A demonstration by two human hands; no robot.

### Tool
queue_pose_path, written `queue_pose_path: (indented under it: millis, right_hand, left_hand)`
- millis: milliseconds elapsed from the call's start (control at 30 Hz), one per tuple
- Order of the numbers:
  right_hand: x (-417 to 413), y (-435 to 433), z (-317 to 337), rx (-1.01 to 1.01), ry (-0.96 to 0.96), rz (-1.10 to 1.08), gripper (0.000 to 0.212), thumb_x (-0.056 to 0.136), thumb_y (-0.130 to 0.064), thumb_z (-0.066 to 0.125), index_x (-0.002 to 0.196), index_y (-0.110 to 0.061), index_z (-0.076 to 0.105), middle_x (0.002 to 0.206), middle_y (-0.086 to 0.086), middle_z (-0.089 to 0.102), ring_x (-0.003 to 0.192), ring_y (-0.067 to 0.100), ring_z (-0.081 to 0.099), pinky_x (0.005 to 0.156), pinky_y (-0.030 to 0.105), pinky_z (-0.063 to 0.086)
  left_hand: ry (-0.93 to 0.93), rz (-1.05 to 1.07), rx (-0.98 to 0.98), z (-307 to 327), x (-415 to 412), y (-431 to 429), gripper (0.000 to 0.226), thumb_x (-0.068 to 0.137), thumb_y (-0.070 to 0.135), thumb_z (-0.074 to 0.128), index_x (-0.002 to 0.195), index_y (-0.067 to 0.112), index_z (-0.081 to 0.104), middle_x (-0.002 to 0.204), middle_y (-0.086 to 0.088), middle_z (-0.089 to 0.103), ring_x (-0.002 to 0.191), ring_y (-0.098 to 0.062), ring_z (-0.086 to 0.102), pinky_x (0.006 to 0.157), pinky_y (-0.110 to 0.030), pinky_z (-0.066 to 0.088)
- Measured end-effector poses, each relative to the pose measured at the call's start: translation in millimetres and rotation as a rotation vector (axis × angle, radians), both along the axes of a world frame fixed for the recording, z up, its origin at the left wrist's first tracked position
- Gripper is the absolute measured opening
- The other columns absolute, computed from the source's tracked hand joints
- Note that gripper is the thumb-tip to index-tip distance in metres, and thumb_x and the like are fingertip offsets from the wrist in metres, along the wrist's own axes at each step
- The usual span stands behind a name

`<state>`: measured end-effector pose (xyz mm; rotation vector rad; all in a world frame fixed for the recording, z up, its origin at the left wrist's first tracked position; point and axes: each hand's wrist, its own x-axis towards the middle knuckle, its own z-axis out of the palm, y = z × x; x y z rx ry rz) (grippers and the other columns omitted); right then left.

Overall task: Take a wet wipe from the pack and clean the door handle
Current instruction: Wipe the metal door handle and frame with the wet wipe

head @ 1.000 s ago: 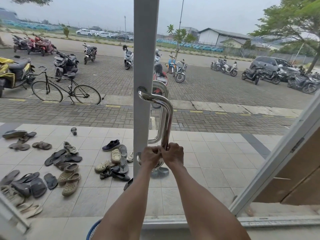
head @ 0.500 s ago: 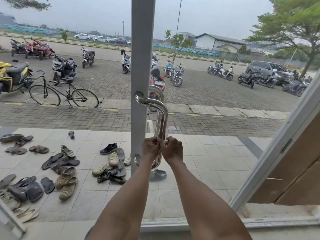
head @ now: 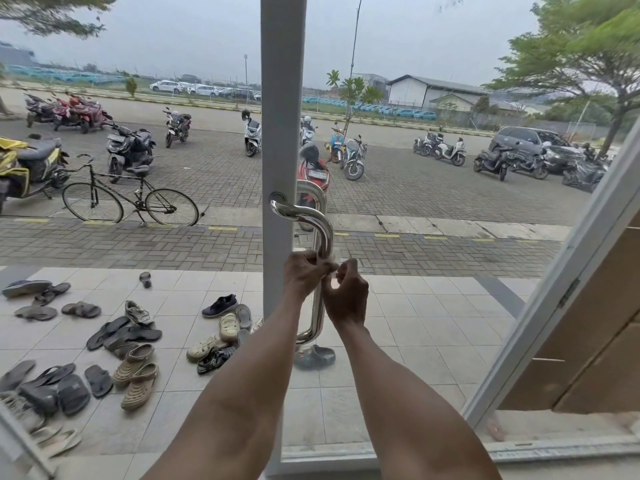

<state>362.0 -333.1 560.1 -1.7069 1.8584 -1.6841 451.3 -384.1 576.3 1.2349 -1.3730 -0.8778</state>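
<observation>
Head camera coverage is centred on the white upright stile [head: 280, 98] of a glass door. The polished, tubular stainless-steel door handle [head: 323, 230] is mounted on this stile as a D-shaped pull fixed at top and bottom. Its vertical bar runs down between the two hands in the middle of the view.

The left hand [head: 304, 277] is seen with its fingers curled round the bar just below the upper bend. The right hand [head: 346, 297] is held against the bar from the other side, touching the left. Its thumb and forefinger are pinched on a small pale scrap, judged to be the thin white wet wipe [head: 331, 270]. Most of the wipe is hidden by the fingers, so its spread cannot be told. The pack is not in view.

The handle is judged to be rigid, firmly fixed and smooth, and likely slippery once damp. Firm pressure should be borne without harm. The wipe is judged to be light, limp and moist, and easily bunched or torn. It is probably best held by its two ends with the middle wrapped round the tube, so that it can be drawn along the bar and round the bends.

A bright mirror finish is shown on the handle, with sky and red reflected in it. No dirt can be made out. A matching outer handle [head: 311, 188] is seen through the glass.
</observation>
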Motion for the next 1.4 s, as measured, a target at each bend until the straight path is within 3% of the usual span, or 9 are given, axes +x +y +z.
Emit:
queue_pose_path:
  millis: [167,333,467,600,733,833,900,1167,1400]
  right_hand:
    - [5,-3,-12,-0.003,0.000,-0.011,0.012,0.080,-0.012,0.067,0.074,-0.011,0.057,0.068,0.005,0.062,0.061,0.023,0.055,0.057,0.024,0.033]
    - [8,-2,-16,-0.001,-0.032,-0.064,0.010,0.080,-0.015,0.070,0.079,-0.007,0.063,0.077,0.008,0.067,0.069,0.025,0.062,0.061,0.022,0.035]
    - [15,-2,-8,0.005,-0.016,-0.135,0.018,0.082,-0.023,0.071,0.091,-0.007,0.070,0.090,0.009,0.065,0.080,0.027,0.063,0.065,0.028,0.044]
    - [25,-4,5,-0.041,-0.098,-0.142,0.023,0.089,-0.029,0.064,0.087,-0.007,0.067,0.082,0.011,0.067,0.071,0.029,0.064,0.060,0.028,0.041]
    - [30,-3,9,-0.043,-0.209,-0.151,0.021,0.088,-0.029,0.065,0.093,-0.010,0.058,0.076,0.007,0.073,0.069,0.026,0.069,0.063,0.028,0.046]
    - [28,-1,7,-0.093,-0.208,-0.129,0.017,0.089,-0.024,0.065,0.087,-0.010,0.056,0.071,0.007,0.071,0.064,0.026,0.067,0.060,0.023,0.042]
    - [25,-2,9,-0.112,-0.196,-0.143,0.017,0.090,-0.021,0.062,0.080,-0.008,0.059,0.068,0.009,0.069,0.061,0.030,0.064,0.056,0.022,0.036]
    - [21,1,10,-0.117,-0.032,-0.094,0.028,0.093,-0.032,0.057,0.085,-0.008,0.070,0.080,0.011,0.072,0.072,0.030,0.066,0.059,0.027,0.042]
    - [25,-4,18,-0.054,0.002,-0.089,0.022,0.092,-0.022,0.058,0.090,-0.003,0.069,0.083,0.019,0.071,0.076,0.037,0.066,0.059,0.028,0.037]
  left_hand:
    - [-0.043,0.055,0.021,-14,-5,2,0.011,0.066,0.035,0.075,0.057,0.035,0.070,0.056,0.011,0.068,0.051,0.001,0.059,0.055,-0.025,0.049]
    - [-0.097,0.105,0.058,-22,-3,5,0.023,0.073,0.050,0.072,0.062,0.030,0.073,0.062,0.011,0.071,0.066,-0.006,0.069,0.058,-0.022,0.052]
    - [-0.037,0.082,0.034,-13,2,7,0.035,0.064,0.059,0.077,0.048,0.029,0.066,0.047,0.008,0.060,0.048,-0.008,0.056,0.050,-0.022,0.038]
    - [-0.011,0.058,-0.010,4,10,5,0.042,0.059,0.062,0.078,0.055,0.021,0.070,0.054,-0.002,0.066,0.052,-0.011,0.056,0.056,-0.031,0.043]
    - [-0.034,0.024,-0.050,12,15,5,0.058,0.059,0.072,0.070,0.043,0.018,0.054,0.042,0.007,0.044,0.048,-0.012,0.040,0.054,-0.031,0.032]
    - [0.029,-0.062,-0.016,9,20,8,0.041,0.071,0.057,0.063,0.063,0.018,0.072,0.067,-0.008,0.069,0.070,-0.019,0.062,0.078,-0.042,0.054]
    - [0.057,-0.094,-0.003,7,22,12,0.032,0.071,0.041,0.059,0.077,0.015,0.077,0.083,-0.012,0.074,0.086,-0.021,0.067,0.093,-0.045,0.052]
    - [0.199,-0.097,-0.015,14,13,22,0.031,0.074,0.000,0.058,0.103,-0.003,0.070,0.098,-0.021,0.073,0.085,-0.025,0.069,0.067,-0.022,0.055]
    - [0.146,-0.041,-0.020,16,16,21,0.046,0.062,0.011,0.051,0.101,0.001,0.073,0.098,-0.020,0.073,0.098,-0.034,0.068,0.090,-0.044,0.054]
